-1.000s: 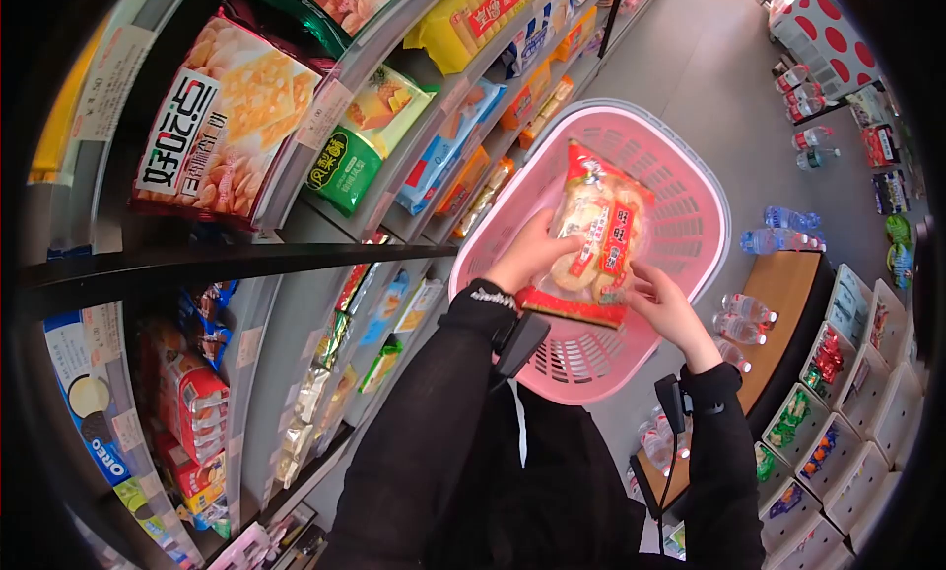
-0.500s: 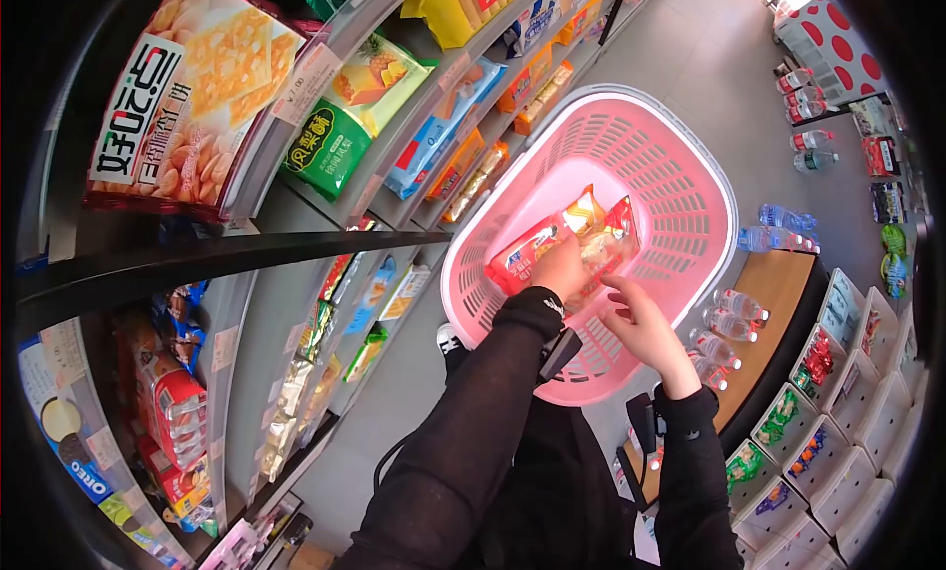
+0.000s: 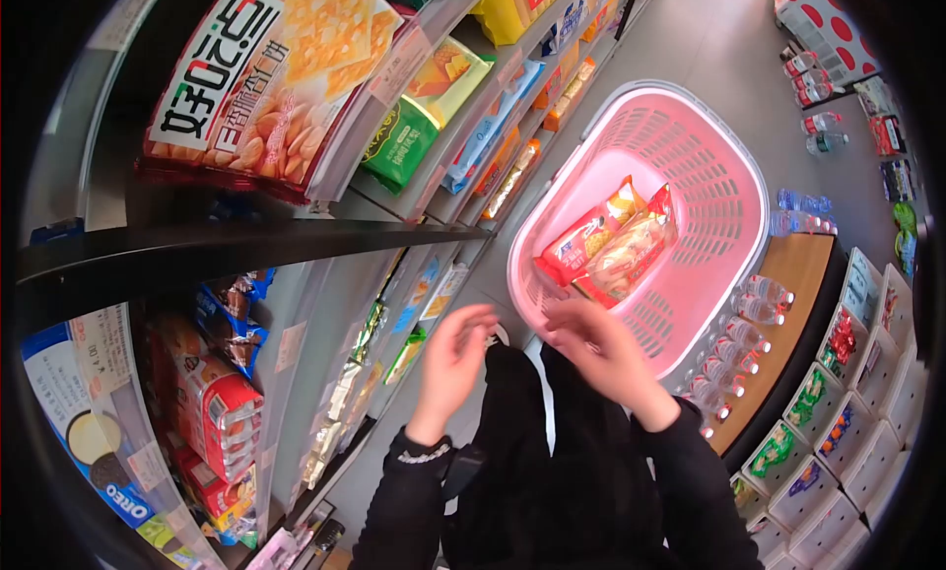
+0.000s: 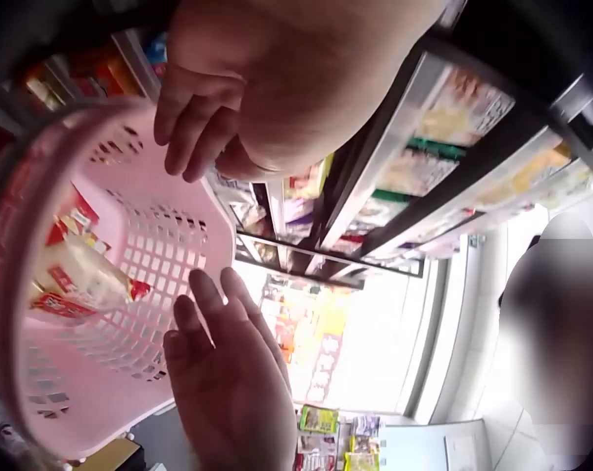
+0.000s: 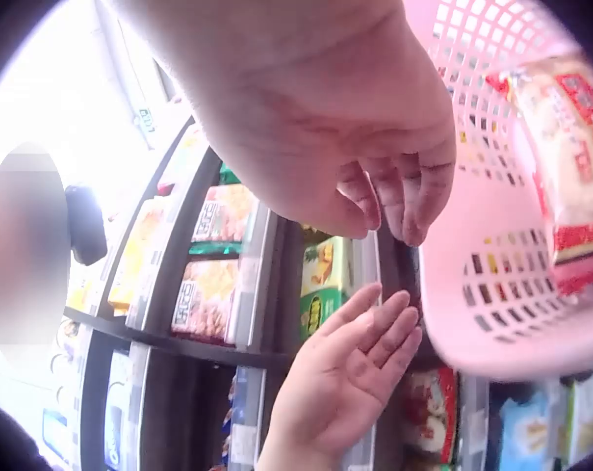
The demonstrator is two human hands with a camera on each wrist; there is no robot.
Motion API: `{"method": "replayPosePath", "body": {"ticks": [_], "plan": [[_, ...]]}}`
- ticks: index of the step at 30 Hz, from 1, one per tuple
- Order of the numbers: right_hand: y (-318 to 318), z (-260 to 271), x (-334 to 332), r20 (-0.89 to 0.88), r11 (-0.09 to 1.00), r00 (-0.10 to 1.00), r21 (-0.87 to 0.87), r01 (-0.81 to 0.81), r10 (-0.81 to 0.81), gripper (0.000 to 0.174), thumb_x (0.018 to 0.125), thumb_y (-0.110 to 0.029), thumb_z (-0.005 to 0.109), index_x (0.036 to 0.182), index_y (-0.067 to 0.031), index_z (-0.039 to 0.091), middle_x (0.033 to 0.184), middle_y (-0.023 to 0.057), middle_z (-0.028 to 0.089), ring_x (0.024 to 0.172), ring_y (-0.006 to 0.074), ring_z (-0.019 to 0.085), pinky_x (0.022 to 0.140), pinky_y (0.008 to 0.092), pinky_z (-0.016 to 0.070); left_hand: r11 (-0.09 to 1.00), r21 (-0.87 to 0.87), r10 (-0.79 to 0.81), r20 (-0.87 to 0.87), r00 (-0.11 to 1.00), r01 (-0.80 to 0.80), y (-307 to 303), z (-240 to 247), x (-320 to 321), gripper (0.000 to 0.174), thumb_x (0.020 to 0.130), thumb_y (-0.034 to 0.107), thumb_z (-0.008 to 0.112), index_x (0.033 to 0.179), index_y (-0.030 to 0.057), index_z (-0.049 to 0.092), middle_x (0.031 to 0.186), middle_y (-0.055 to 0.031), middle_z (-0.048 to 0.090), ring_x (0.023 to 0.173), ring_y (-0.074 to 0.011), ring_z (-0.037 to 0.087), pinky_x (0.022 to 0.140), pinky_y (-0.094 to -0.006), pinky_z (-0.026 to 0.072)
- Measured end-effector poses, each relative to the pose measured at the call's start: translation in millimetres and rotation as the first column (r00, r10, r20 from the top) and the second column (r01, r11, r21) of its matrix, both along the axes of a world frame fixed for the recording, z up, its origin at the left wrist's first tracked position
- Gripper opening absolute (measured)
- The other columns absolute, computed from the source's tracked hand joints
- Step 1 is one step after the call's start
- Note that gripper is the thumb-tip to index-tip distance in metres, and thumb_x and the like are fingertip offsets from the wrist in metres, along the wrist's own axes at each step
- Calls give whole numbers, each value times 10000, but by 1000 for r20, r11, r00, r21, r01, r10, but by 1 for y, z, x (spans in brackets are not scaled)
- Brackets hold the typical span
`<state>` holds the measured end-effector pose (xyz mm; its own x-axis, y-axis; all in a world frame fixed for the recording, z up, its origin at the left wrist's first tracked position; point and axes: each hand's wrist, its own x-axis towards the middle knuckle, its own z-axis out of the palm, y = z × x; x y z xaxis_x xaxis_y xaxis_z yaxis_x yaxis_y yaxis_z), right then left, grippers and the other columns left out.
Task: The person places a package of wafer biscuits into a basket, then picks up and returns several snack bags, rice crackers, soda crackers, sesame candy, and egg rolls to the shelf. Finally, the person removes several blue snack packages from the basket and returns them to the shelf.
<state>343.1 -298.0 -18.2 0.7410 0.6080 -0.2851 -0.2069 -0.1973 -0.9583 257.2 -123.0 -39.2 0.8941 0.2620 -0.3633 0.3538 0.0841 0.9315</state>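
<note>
Both hands are bare and hold nothing. My left hand [image 3: 455, 368] is raised, palm turned inward, left of the near end of a pink plastic basket [image 3: 552, 201]. Facing it, my right hand [image 3: 609, 363] has loosely bent fingers and overlaps the basket's near rim in the head view. Inside the basket lie two snack packets side by side: a red and yellow packet [image 3: 591, 233] and a clear-and-red bag of rice crackers [image 3: 636, 245]. The right wrist view shows the rice cracker bag [image 5: 576, 147] beyond the right fingers.
Shelves of packaged snacks run along the left, with a large almond cracker pack [image 3: 271, 87] closest. On the right, water bottles [image 3: 734, 353] line a wooden ledge [image 3: 803, 294], beside white bins [image 3: 828, 471] of wrapped sweets. Grey floor [image 3: 690, 38] stretches ahead.
The rice cracker bag was lowered into the basket beside the red and yellow packet and let go. Both hands have drawn back towards the body, the left one out of the basket.
</note>
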Motion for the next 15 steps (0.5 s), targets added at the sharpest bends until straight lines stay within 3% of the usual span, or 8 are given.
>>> {"method": "replayPosePath", "body": {"ticks": [2,3,4,6,8,11,13,15], "plan": [[41,-22,-19,-96,986,991,148,-83,98,211,786,-31,489,996,-11,489,851,97,567,769,154,567,664,257,443,999,-30,32,-65,997,-34,27,-20,-40,271,820,3,412,1090,-19,421,988,-112,530,860,-157,539,779,-256,421],[62,-28,-25,-81,982,987,138,-128,140,201,789,-68,494,980,-3,503,863,136,571,784,204,576,675,295,450,994,-1,104,-138,985,-105,39,-30,-58,294,818,2,411,1111,-17,395,987,-118,531,849,-164,543,777,-258,423],[83,-38,-29,-51,974,974,52,-219,222,241,786,-42,486,1021,9,481,870,108,559,820,153,556,700,270,445,985,36,174,-211,962,-170,48,-37,-73,318,816,0,409,1132,-15,369,986,-123,531,838,-172,546,774,-261,425],[128,-78,-40,19,978,978,24,-206,206,272,748,-46,506,1012,13,493,908,122,562,818,206,557,720,291,441,979,57,202,-245,948,-194,63,-46,-92,338,809,-6,412,1143,-6,355,991,-124,527,832,-165,545,752,-251,427],[171,-119,-49,-60,989,990,84,-120,125,274,743,-64,515,1000,28,495,911,146,561,857,234,554,730,303,443,972,71,236,-262,936,-225,75,-49,-101,378,798,2,411,1167,-4,328,993,-126,528,811,-175,550,766,-272,430],[218,-149,-52,-197,998,979,18,57,-52,327,740,-59,501,1047,43,451,935,183,543,910,256,532,760,311,430,976,37,214,-323,922,-213,87,-52,-109,385,794,6,413,1169,-5,329,996,-130,525,809,-174,552,769,-282,429],[238,-159,-51,55,956,969,-158,247,-241,360,743,-52,487,1077,50,398,980,205,516,960,258,499,795,330,406,984,20,171,-357,918,-176,97,-56,-115,374,799,15,416,1164,-1,334,1010,-141,518,826,-171,543,780,-278,414],[257,-183,-54,104,942,953,-156,299,-285,376,742,-49,493,1087,47,377,1017,205,498,974,264,486,815,346,393,987,-6,147,-377,914,-161,104,-59,-121,368,799,18,421,1159,-1,344,1013,-135,518,828,-169,542,782,-275,412]]}}
